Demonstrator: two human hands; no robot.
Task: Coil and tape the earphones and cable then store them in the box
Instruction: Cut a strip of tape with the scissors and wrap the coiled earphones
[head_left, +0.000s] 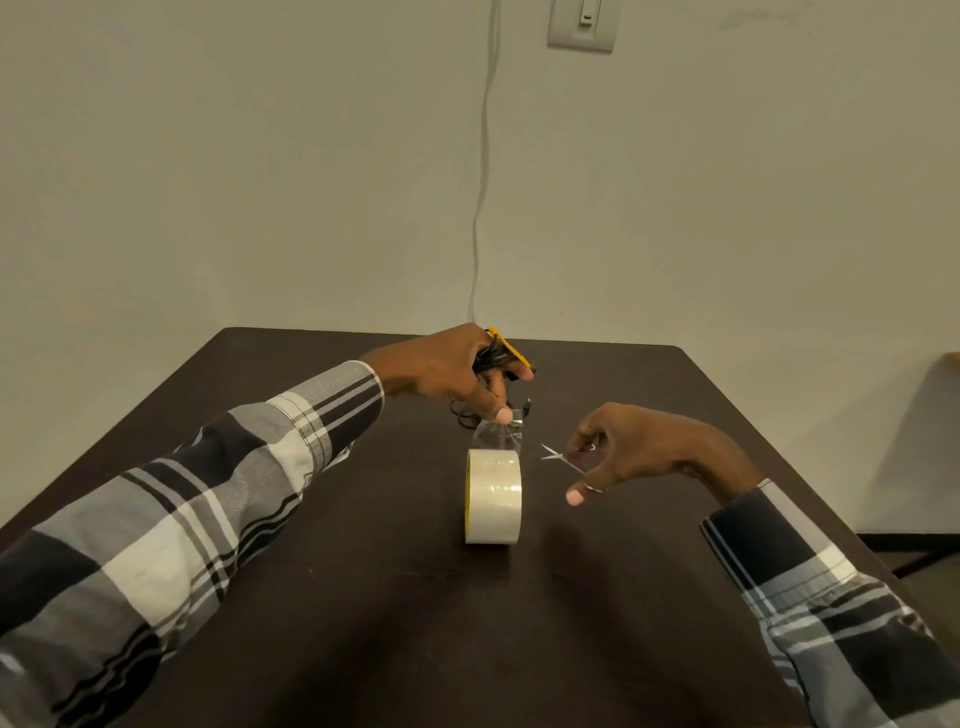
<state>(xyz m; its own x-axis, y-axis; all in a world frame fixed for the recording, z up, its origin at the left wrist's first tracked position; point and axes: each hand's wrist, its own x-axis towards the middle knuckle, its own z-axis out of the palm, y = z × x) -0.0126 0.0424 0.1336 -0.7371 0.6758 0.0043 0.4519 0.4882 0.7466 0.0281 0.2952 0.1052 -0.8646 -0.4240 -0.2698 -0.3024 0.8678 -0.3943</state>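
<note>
Pinching one clear tape strip (500, 435) off one upright white tape roll (493, 496), the left hand (452, 371) also grips one black coiled cable (493, 358), while the right hand (628, 449) clasps one small steel scissors (558, 457).

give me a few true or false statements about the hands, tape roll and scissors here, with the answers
1. The tape roll stands on its edge on the table. True.
2. The right hand holds a marker pen. False: it holds small scissors.
3. The left hand pinches a pulled-out strip of tape. True.
4. The left hand holds nothing else. False: it also grips a bundle of black cable.
5. The scissors' blades are closed around the strip. False: they are open, to the right of it.
</note>
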